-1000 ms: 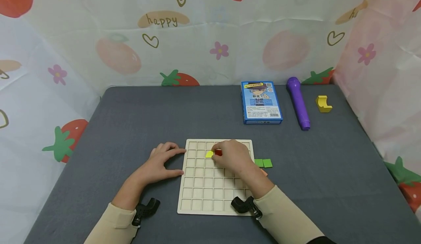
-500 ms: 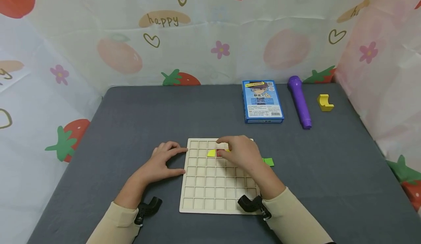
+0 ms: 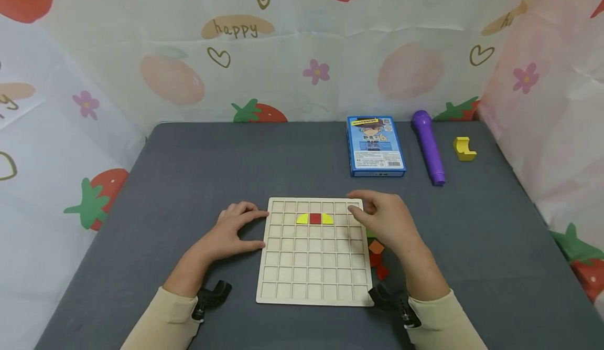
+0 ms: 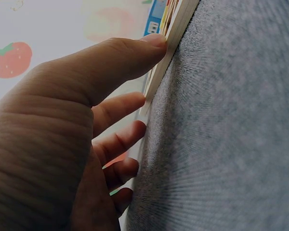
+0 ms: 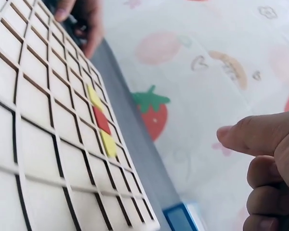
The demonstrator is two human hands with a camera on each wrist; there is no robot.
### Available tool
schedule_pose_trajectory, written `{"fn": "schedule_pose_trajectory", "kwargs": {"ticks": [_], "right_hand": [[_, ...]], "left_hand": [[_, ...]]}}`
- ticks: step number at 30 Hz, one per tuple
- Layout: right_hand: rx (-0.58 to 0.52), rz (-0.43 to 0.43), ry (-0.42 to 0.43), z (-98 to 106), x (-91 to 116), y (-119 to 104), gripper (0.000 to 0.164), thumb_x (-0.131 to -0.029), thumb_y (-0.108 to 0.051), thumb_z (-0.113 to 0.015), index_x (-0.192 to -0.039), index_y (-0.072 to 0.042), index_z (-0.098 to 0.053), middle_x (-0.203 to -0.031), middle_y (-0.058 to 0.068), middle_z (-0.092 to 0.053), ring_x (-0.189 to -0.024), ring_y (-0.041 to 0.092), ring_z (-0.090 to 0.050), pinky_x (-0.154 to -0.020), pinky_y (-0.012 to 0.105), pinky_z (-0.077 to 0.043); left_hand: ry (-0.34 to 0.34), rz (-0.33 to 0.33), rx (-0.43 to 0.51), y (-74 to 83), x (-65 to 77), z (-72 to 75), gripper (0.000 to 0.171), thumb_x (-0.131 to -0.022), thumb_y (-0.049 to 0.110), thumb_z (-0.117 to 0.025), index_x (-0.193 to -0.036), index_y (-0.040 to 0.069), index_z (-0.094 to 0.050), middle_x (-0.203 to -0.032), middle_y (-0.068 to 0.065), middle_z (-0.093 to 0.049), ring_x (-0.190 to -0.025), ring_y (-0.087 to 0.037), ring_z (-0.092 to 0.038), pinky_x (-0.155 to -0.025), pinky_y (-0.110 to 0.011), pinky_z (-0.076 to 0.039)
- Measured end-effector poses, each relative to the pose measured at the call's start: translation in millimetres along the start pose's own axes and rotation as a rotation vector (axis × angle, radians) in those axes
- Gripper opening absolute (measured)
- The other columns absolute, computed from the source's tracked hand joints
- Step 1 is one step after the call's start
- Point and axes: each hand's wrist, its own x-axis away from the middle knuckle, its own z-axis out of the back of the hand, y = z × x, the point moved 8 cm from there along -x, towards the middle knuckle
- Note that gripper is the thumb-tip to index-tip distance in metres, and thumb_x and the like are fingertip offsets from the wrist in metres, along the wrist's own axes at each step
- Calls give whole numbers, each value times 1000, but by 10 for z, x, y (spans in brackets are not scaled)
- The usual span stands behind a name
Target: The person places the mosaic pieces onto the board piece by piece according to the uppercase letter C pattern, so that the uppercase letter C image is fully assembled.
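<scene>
A pale wooden grid board (image 3: pixel 285 260) lies on the table. In one of its upper rows sit a yellow quarter-round tile (image 3: pixel 302 219), a red square tile (image 3: pixel 315 219) and a second yellow tile (image 3: pixel 327 219), side by side. My left hand (image 3: pixel 230 233) touches the board's left edge with thumb and index fingertips; the left wrist view shows its fingers (image 4: pixel 118 113) extended. Over the upper right corner hovers my right hand (image 3: pixel 391 223), thumb and index apart, nothing between them. Its other fingers (image 5: pixel 265 195) are bent in the right wrist view.
Beside the board's right edge lie an orange tile (image 3: pixel 376 247), red tiles (image 3: pixel 382 272) and a green tile (image 3: pixel 370 233), partly hidden by the right hand. Farther back are a blue box (image 3: pixel 376 145), a purple microphone-shaped stick (image 3: pixel 428 148) and a yellow block (image 3: pixel 464 149).
My right hand has let go of the red tile, now between the two yellow ones, and moved right, uncovering them and the loose tiles. My left hand stays at the board's edge.
</scene>
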Motion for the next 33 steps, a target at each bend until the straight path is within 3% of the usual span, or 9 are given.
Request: {"fn": "schedule_pose_trajectory", "kwargs": {"ticks": [11,22,33], "right_hand": [[-19,-164,-117,153,177,527,29,-98,-18,-72,-125,-8,-72,-62,-2,-30,-54,18,-31,-53,33,-30],[37,-263,-238,54,309,902,31,-93,-11,-73,-123,-4,-72,-69,3,-45,-62,19,-43,-60,35,-34],[52,-237,-191,71,335,968,27,-92,-12,-76,-118,-4,-74,-73,3,-46,-69,21,-44,-63,37,-33]], "left_hand": [[5,0,-2,-24,-12,2,65,-85,40,-85,-143,19,-63,-129,-3,-52,-108,-22,-43,-91,-46,-29],[-1,-1,6,-10,-19,4,66,-85,40,-85,-143,19,-63,-130,-3,-52,-108,-22,-42,-91,-46,-29],[1,0,8,-7,-11,1,66,-84,40,-85,-143,19,-63,-129,-3,-52,-108,-22,-43,-92,-47,-29]]}}
